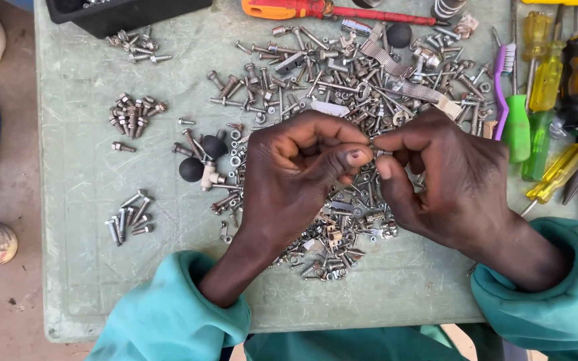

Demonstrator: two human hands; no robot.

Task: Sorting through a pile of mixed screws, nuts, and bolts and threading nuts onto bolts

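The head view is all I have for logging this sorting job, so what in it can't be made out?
- Small metal piece pinched between left hand and right hand: fingertips cover it, kind unclear.
- Hardware pile: the part under both hands is hidden.
- Black tray: cut off by top edge.
- Screwdrivers: partly cut by right edge.

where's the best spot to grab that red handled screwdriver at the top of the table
Take the red-handled screwdriver by its thick orange and red handle at the left end, coming down from above. It lies flat and sideways along the table's far edge. The thin shaft pointing right offers little to hold and ends beside loose hardware.
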